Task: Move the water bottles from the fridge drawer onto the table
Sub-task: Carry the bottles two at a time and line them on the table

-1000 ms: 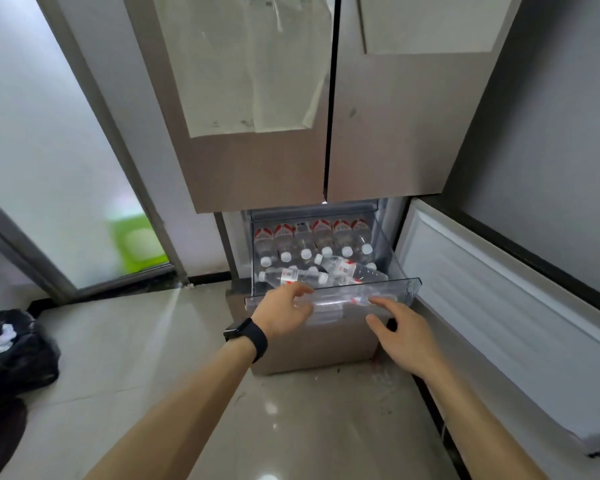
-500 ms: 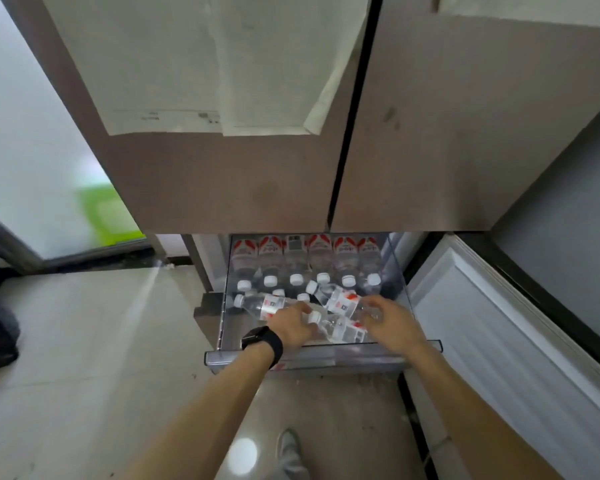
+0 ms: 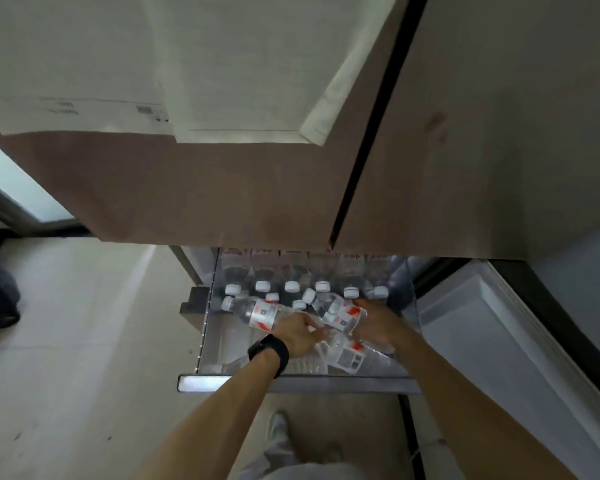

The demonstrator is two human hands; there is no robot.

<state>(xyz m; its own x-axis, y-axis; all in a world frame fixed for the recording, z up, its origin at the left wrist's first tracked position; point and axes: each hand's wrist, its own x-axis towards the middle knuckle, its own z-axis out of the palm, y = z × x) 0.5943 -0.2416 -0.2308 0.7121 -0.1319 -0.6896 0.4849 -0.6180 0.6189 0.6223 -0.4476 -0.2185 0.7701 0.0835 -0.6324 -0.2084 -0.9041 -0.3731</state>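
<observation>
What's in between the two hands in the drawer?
In the head view, a lying water bottle with a red-and-white label sits between the left hand and the right hand, inside the clear drawer. Both hands touch bottles.

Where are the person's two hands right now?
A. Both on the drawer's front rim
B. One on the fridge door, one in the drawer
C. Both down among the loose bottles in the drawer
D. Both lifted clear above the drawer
C: the left hand and right hand both rest on the lying bottles inside the open drawer.
</observation>
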